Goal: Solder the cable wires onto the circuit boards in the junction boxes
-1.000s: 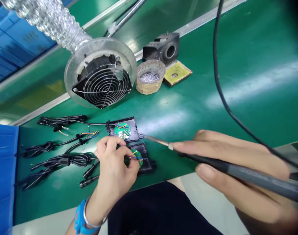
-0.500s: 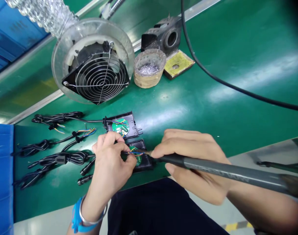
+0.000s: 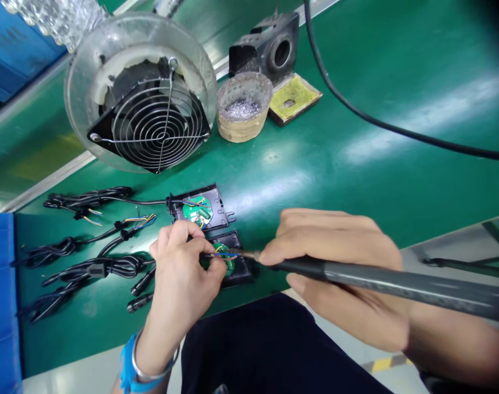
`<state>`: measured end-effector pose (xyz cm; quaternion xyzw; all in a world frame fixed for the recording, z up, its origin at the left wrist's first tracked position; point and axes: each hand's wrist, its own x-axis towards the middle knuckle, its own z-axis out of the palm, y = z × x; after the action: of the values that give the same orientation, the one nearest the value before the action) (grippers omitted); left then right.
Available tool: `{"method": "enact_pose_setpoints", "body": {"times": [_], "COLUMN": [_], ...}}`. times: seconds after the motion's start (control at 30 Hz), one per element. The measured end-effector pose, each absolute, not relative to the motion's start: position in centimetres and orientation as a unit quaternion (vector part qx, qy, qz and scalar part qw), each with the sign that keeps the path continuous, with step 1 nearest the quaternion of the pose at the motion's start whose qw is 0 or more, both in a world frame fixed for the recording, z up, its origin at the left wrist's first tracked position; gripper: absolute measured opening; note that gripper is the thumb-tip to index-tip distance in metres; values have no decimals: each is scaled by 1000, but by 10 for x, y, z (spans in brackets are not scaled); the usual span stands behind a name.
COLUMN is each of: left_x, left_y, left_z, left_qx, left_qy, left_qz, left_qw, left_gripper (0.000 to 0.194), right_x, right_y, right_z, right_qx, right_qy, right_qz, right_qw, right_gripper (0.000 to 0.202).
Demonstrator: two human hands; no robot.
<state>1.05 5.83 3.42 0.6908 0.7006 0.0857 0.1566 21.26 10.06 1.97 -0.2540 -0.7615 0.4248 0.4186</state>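
My left hand [image 3: 187, 262] pinches a black cable whose coloured wires [image 3: 227, 254] lie over a green circuit board [image 3: 230, 266]. That board sits in a black plastic case [image 3: 243, 272], partly hidden by my fingers. In my right hand [image 3: 335, 262] is a soldering iron [image 3: 364, 276] with a dark grey handle, held like a pen. Its tip reaches the wires over the board; whether it touches them I cannot tell. Just behind, a second black case [image 3: 219, 202] holds another green board [image 3: 197, 212] with a cable fitted at its left end.
Coiled black cables [image 3: 118, 266] with bare coloured wire ends lie at left. A fume extractor fan [image 3: 161, 134] stands behind them. Farther right are a tub of solder bits [image 3: 243, 128], a yellow sponge [image 3: 294, 98] and an iron holder [image 3: 270, 52]. A black cord [image 3: 381, 131] hangs across the right side.
My right hand and the soldering iron have shifted slightly right, drawing the tip back a little along the wires. My left hand keeps its pinch. The whole view has moved slightly.
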Motion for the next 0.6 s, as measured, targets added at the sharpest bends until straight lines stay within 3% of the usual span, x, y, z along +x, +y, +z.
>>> {"method": "enact_pose_setpoints", "body": {"times": [0.33, 0.5, 0.6], "left_x": [9, 9, 8], "left_y": [59, 60, 60], "left_z": [34, 34, 34], "left_qx": [696, 695, 695], "left_qy": [695, 697, 695], "left_qz": [86, 84, 87], "left_qw": [159, 156, 162], "left_gripper": [11, 11, 11], "right_x": [221, 223, 220], "right_y": [90, 89, 90], "right_z": [33, 41, 41], "right_qx": [-310, -330, -322], "right_qy": [-722, -738, -724], "right_qz": [410, 429, 415], "right_qw": [464, 404, 448], "right_gripper": [32, 34, 34]}}
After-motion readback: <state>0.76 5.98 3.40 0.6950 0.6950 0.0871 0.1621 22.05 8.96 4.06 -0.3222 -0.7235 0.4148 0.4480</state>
